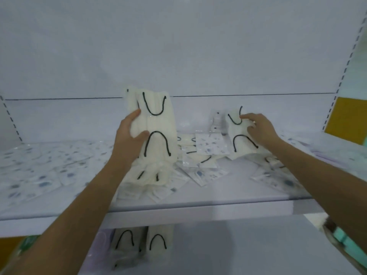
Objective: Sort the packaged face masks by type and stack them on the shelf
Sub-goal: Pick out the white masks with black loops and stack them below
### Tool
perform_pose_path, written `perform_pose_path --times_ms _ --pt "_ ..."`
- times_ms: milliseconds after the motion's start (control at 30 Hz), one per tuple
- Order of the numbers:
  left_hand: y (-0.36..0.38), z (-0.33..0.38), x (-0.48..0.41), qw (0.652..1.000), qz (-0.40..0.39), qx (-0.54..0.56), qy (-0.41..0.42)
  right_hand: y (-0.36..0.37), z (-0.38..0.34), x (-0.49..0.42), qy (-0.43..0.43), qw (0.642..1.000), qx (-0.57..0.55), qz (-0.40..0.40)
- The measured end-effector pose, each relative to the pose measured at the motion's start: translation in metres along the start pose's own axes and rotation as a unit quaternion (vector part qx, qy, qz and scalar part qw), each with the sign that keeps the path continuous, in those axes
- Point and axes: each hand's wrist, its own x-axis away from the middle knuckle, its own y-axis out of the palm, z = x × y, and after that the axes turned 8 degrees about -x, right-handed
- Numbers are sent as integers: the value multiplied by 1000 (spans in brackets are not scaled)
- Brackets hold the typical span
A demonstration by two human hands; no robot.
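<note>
Faces a wide white shelf (198,197) backed by a plain white panel (178,46), with a lower shelf (238,245) beneath. Along the left of the shelf, a flat spread of speckled packs (39,171), overlapping one another and blurred at the edge. In the middle, a loose heap (198,161) of cream and speckled packs mixed together, with more speckled ones trailing off to the right. Holds a bundle (156,124) of cream masks with black ear loops upright above the left side of the heap, its top crossing the panel's bottom seam. Left grip (129,135) clamped on the bundle's left edge, thumb across the front, fingers curled round the upper part. Below the bundle, more cream packs on the shelf; unclear whether touching its lower end. Holds a single cream pack (238,143) in the right grip (258,128), fingers curled over its top right corner, thumb on its face, the pack tilted and raised off the right side of the heap. Between bundle and cream pack, a square pack (210,143), speckled, resting on top of the heap. On the lower shelf, two lower packs (139,241), cream with black loops, side by side. At far right, a yellow board (345,120) just beside a slotted upright (337,86).
</note>
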Motion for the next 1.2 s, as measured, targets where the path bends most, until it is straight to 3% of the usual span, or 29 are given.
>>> perform_pose_path --times_ms 67,167,233,300,400,533,633,733,833,933,1067,1200 --pt "2 0 -6 1000 0 3 1 -16 -14 0 -60 995 -31 70" --pt "6 3 -16 1000 6 22 -3 -30 -54 3 -63 962 -234 124" --pt "10 8 -21 999 0 48 -10 -24 -84 10 -43 931 -345 107" --pt "15 14 -24 996 -21 88 -24 -1 -110 17 -45 928 -364 67" --pt "14 17 -23 994 -35 100 -32 49 -137 27 -91 936 -341 3" --pt "-16 5 -23 999 35 -8 5 96 -151 27 -69 934 -339 -86" --pt "-56 -14 -25 995 87 -35 -15 113 -145 24 -7 968 -182 -176" --pt "-86 -33 -23 990 126 -13 -53 131 -139 34 0 938 5 -346" --pt "-96 -44 -20 986 149 -4 -80 142 -134 36 -32 932 53 -358" --pt "-96 -47 -17 986 148 -4 -76 140 -131 29 -11 927 51 -371" --pt "-85 -43 -19 989 131 2 -68 129 -123 11 26 962 -76 -260" --pt "-68 -33 -36 995 86 -1 -57 114 -111 -3 69 938 57 -336"
